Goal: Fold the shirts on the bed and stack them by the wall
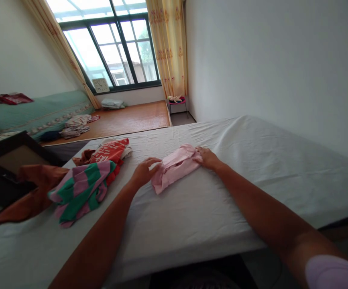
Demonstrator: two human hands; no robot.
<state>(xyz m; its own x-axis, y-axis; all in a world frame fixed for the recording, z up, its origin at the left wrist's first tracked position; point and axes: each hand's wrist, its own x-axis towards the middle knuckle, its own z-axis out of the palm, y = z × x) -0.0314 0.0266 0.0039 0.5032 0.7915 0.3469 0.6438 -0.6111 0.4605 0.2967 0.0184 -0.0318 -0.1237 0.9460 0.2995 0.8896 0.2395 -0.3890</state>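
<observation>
A pink cloth garment (178, 162), folded into a rough strip, lies on the white-sheeted bed (188, 224). My left hand (145, 171) is at its left end, with the edge between thumb and fingers. At the opposite end, my right hand (207, 157) has its fingers closed over the cloth. The undersides of the fingertips are hidden by the fabric. To the left of my left arm lies a crumpled green-and-pink striped garment (83, 188). Behind it is a red garment with white print (110, 150), and a brown cloth (35, 192) hangs toward the bed's left edge.
A dark cabinet (8, 160) stands left of the bed. Beyond is a brown-topped platform (131, 116) with folded clothes (76, 125) and a clock (100, 85) by the window. A pink stool (178, 102) sits near the curtain (170, 52). A white wall (276, 72) bounds the right.
</observation>
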